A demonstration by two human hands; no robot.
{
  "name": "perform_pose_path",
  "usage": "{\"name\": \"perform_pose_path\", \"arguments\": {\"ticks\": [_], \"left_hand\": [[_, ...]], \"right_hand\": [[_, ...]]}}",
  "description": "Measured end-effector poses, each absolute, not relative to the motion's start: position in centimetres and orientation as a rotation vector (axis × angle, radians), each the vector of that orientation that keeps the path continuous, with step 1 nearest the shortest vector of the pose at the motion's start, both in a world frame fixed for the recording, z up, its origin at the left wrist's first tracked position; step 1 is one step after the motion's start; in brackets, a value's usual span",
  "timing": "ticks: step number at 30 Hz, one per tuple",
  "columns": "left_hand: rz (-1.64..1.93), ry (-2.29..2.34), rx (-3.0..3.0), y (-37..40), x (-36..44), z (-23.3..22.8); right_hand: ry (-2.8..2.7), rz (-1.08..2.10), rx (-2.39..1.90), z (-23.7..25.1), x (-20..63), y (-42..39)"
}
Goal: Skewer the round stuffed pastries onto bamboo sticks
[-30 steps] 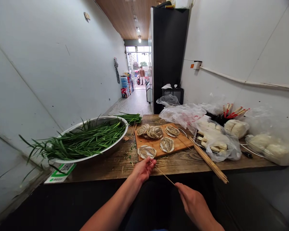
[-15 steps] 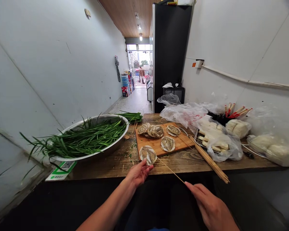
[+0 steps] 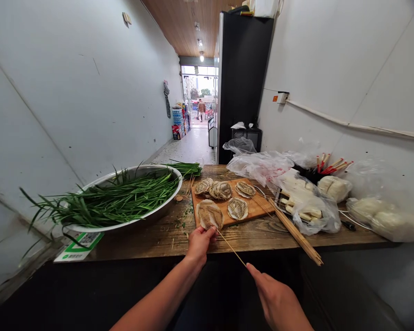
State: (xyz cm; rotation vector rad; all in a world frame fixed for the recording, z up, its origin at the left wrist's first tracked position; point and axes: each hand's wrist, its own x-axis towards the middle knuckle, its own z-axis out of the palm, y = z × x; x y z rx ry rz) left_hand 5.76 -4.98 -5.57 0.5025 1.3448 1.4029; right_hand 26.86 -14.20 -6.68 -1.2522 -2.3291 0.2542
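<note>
My left hand (image 3: pixel 198 241) pinches the flat ridged slice (image 3: pixel 209 214) upright at the cutting board's (image 3: pixel 253 207) near edge; my right hand (image 3: pixel 274 294) closes its fingers on the thin skewer (image 3: pixel 230 247); the slice looks soft and tearable, so I grip its lower rim; the skewer seems light and bendy.

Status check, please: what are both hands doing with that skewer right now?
Left hand grips flat round piece, tilted up. Right hand pinches bamboo skewer, tip at the piece. Nothing between them.
</note>
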Motion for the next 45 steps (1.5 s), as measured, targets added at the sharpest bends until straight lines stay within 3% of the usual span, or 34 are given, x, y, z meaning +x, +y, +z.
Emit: {"name": "perform_pose_path", "arguments": {"ticks": [6,17,45], "left_hand": [[1.497,1.212,0.722,-5.0,5.7,-5.8],[1.476,1.084,0.524,-5.1,5.9,-5.5],[1.556,1.094,0.555,-4.6,6.1,-4.6]], "right_hand": [[-2.169,0.435,-1.260,-7.0,25.8,-14.7],[-1.924,0.689,-1.199,-7.1,23.8,-13.8],[-1.922,0.655,-1.161,-7.0,23.6,-13.6]]}}
